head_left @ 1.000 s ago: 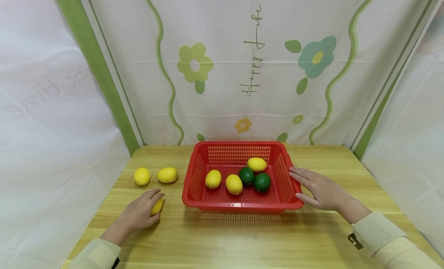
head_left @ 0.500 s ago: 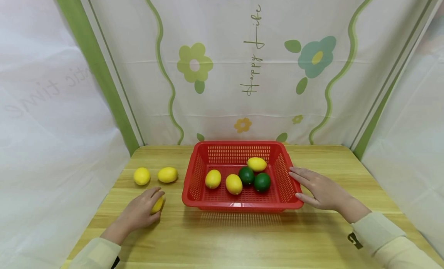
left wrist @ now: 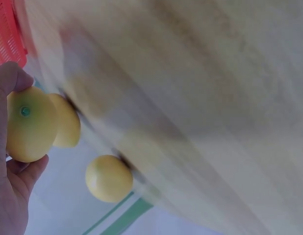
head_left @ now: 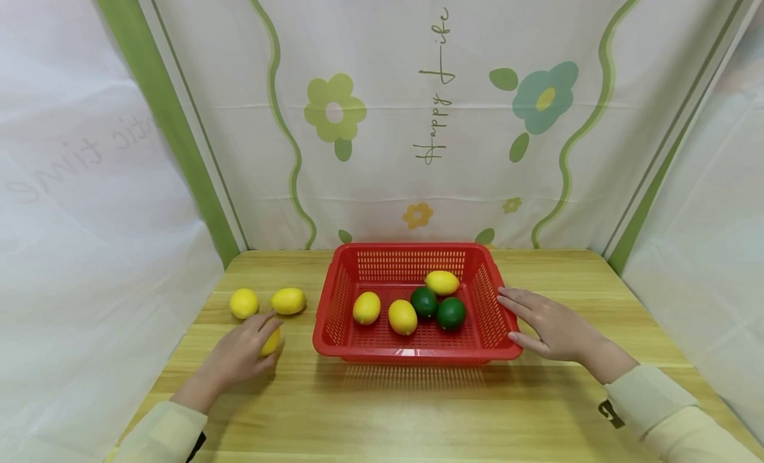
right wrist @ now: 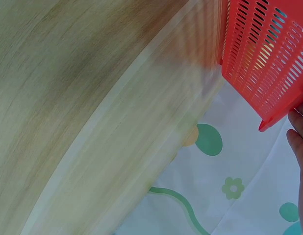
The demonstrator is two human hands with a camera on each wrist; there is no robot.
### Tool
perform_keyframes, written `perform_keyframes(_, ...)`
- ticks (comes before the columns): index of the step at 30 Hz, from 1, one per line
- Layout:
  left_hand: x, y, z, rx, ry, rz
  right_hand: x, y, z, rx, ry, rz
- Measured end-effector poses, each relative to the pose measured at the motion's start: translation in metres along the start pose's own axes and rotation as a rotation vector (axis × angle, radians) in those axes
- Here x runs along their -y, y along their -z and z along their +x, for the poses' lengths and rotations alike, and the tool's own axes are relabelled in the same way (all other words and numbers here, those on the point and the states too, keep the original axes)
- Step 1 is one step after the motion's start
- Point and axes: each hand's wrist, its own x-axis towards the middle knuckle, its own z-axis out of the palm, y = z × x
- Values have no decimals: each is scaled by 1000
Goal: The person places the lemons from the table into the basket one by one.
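- Your left hand (head_left: pixel 235 353) pinches a lemon (left wrist: pixel 31 129), thumb and fingers on opposite sides; you can't tell from here whether it is clear of the table (head_left: pixel 418 416).
- Expect it to feel light and firm, unlikely to bruise; the smooth, rounded skin may slip, so hold it round its thick middle rather than the tapered ends.
- It is left of the red basket (head_left: pixel 418 353), nearer you than two loose lemons (head_left: pixel 289 301).
- Your right hand (head_left: pixel 555 327) touches the basket's right rim with extended fingers, gripping nothing; that slotted plastic looks light, likely to slide if knocked.
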Motion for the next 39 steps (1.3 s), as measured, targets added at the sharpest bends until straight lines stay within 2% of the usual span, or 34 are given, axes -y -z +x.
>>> perform_keyframes(19,12,15,22,-62,-102,61,0,1,0,17,2,8)
perform_keyframes(39,18,30,48,-79,-145,84,-1,-2,0,2,4,-5)
